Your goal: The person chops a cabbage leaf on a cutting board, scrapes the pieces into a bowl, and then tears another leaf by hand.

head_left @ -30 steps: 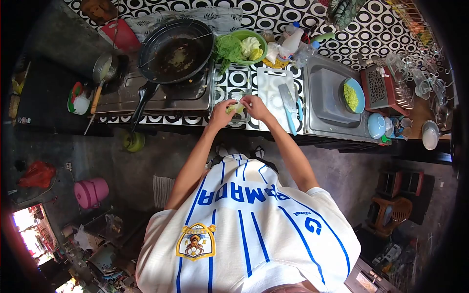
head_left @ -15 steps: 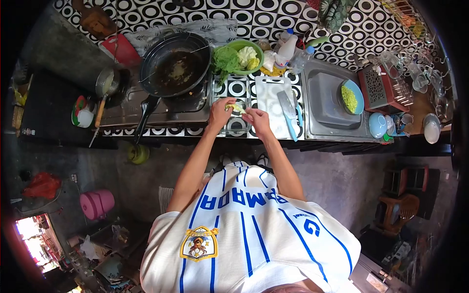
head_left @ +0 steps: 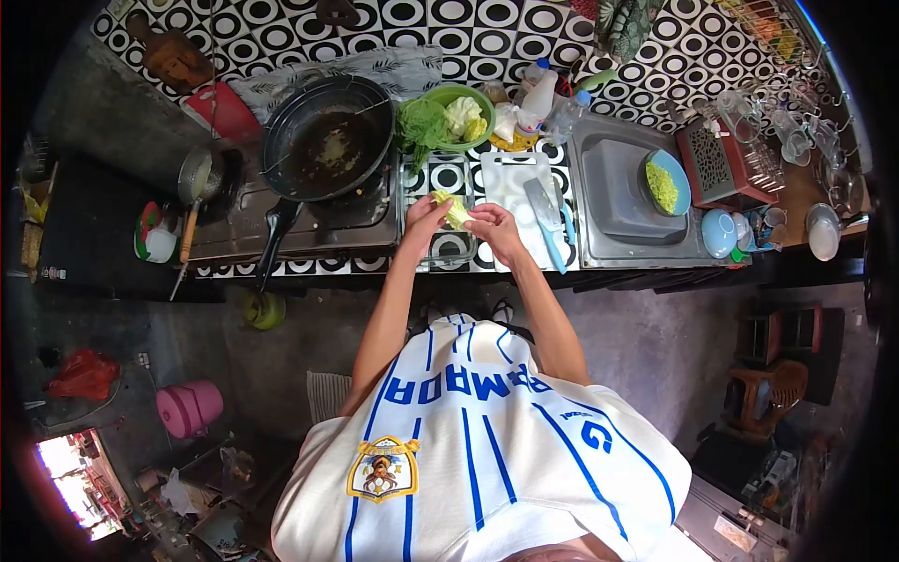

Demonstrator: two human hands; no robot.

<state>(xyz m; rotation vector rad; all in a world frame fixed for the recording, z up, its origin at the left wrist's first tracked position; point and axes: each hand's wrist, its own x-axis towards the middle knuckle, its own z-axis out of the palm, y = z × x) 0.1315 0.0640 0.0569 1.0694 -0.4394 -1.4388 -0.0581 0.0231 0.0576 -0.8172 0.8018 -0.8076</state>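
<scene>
A pale yellow-green cabbage leaf (head_left: 456, 213) is stretched between my two hands above the counter. My left hand (head_left: 425, 229) pinches its left side, with the fingers closed on it. On the other side, my right hand (head_left: 496, 232) grips the leaf's right edge between thumb and fingers. Beneath them is a clear, see-through container (head_left: 451, 251) on the patterned tiles. Just right of my right hand lies a white cutting board (head_left: 506, 178), with a broad-bladed, blue-handled knife (head_left: 546, 220) across its right side. Behind my hands, a green basin (head_left: 448, 94) holds leafy greens and cabbage pieces.
At left, a large dark wok (head_left: 328, 140) sits on the stove (head_left: 243, 225), its handle pointing toward me. A saucepan (head_left: 198, 176) stands farther left. To the right are the metal sink (head_left: 599, 248), a blue bowl of chopped greens (head_left: 681, 169) and several bottles (head_left: 538, 98) behind.
The leaf is now spread wider and held more upright between my hands. Both hands have shifted slightly, and the whole view has tilted a little.
</scene>
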